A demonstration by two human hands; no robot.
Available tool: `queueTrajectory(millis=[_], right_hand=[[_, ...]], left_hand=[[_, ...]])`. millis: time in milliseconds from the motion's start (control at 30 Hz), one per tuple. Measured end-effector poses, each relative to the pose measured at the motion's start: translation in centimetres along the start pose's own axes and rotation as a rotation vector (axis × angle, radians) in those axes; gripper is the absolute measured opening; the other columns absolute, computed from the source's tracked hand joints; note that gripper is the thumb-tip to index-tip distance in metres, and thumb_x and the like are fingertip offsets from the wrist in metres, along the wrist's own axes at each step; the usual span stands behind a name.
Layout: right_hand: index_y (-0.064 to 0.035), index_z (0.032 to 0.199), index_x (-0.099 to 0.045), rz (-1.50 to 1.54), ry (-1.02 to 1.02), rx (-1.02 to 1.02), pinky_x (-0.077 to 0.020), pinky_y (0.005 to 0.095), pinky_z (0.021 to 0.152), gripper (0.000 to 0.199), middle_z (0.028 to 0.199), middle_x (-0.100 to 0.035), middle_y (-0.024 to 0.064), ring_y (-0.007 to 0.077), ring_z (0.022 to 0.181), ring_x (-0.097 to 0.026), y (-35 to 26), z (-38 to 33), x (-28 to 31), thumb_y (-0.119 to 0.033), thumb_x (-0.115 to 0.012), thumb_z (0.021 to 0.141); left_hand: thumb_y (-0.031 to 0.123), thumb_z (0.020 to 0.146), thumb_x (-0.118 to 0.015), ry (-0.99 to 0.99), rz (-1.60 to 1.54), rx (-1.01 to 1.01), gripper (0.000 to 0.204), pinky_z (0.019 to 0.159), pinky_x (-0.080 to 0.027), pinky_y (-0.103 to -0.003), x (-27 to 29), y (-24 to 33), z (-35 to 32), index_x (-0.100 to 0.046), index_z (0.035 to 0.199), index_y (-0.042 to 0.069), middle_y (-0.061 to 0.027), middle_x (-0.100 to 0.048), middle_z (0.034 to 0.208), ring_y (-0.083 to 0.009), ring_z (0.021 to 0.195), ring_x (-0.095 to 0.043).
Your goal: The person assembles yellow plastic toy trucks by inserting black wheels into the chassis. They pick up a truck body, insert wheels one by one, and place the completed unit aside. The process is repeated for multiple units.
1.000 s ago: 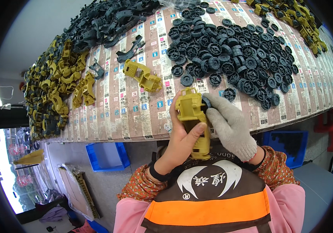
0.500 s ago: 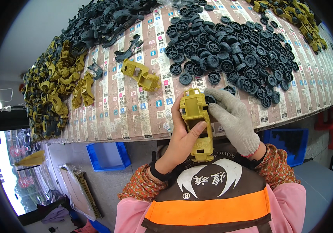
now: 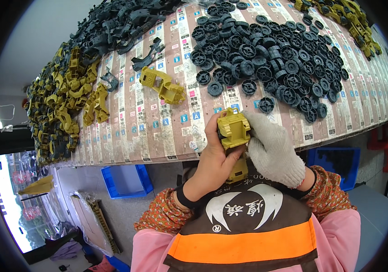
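A yellow plastic toy vehicle body [image 3: 235,130] is held over the table's near edge, tilted, with its lower end by my apron. My bare left hand [image 3: 209,170] is closed around its left side, the thumb across the front. A dark part shows at the body's left edge, partly behind the fingers. My right hand [image 3: 273,149], in a white knit glove, is closed against the body's right side; its fingertips are partly hidden there. A loose black toy wheel [image 3: 266,105] lies just beyond the glove. Another yellow vehicle body [image 3: 171,92] rests on the table, left of my hands.
A large pile of black wheels [image 3: 266,59] covers the table's right middle. Yellow parts [image 3: 62,95] heap at the left, dark grey parts [image 3: 117,27] behind them, more yellow bodies [image 3: 354,27] far right. Blue bins [image 3: 126,192] stand below the table edge.
The vehicle body has been turned and tilted in my left hand. My gloved hand has moved slightly down and around its right side; the black wheel seen at its fingertips is now out of sight.
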State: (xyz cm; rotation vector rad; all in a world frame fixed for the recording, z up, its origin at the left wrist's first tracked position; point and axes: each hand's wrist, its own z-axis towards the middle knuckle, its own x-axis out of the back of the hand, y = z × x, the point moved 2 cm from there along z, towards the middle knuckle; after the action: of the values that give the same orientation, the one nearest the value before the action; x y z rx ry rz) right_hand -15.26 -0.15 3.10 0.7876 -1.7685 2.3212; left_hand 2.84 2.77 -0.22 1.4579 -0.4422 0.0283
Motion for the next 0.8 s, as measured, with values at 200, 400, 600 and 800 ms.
queueTrajectory(millis=[200, 400, 600, 800], right_hand=[[0.0021, 0.131, -0.061, 0.009, -0.106, -0.081, -0.0557, 0.0447, 0.088, 0.048, 0.108, -0.069, 0.0245, 0.0441, 0.102, -0.070, -0.5, 0.8, 1.1, 0.001, -0.058, 0.084], [0.0015, 0.122, -0.061, -0.064, -0.209, -0.155, -0.0542, 0.0497, 0.085, 0.040, 0.102, -0.067, 0.0275, 0.0470, 0.098, -0.069, -0.6, 1.4, 1.6, -0.004, -0.058, 0.083], [-0.0004, 0.097, -0.067, -0.249, -0.248, -0.048, -0.0551, 0.0560, 0.072, 0.018, 0.080, -0.070, 0.0270, 0.0476, 0.079, -0.071, 1.2, 6.1, 2.5, -0.013, -0.059, 0.088], [-0.0113, 0.104, -0.071, -0.976, -0.153, 0.283, -0.0565, 0.0436, 0.079, 0.018, 0.095, -0.066, 0.0120, 0.0337, 0.095, -0.068, 2.7, 9.9, 2.4, -0.010, -0.070, 0.087]], left_hand=[[0.004, 0.096, -0.073, -0.024, 0.084, -0.062, 0.091, 0.106, -0.052, -0.047, 0.1, -0.9, -0.1, -0.010, 0.162, 0.012, -0.0249, -0.051, 0.146, -0.0419, 0.129, -0.063], [0.004, 0.096, -0.073, -0.040, 0.113, -0.039, 0.088, 0.106, -0.051, -0.048, 0.1, -0.8, -0.5, -0.014, 0.160, 0.011, -0.0266, -0.050, 0.147, -0.0472, 0.131, -0.060], [0.007, 0.097, -0.075, 0.037, -0.305, 0.121, 0.091, 0.104, -0.055, -0.043, 0.5, -2.0, 0.9, -0.013, 0.164, 0.016, -0.0145, -0.054, 0.144, -0.0291, 0.126, -0.063], [0.017, 0.104, -0.070, 0.154, -0.903, 0.437, 0.080, 0.094, -0.061, -0.036, 2.8, -1.1, 0.8, -0.018, 0.165, 0.020, -0.0063, -0.056, 0.136, -0.0175, 0.119, -0.063]])
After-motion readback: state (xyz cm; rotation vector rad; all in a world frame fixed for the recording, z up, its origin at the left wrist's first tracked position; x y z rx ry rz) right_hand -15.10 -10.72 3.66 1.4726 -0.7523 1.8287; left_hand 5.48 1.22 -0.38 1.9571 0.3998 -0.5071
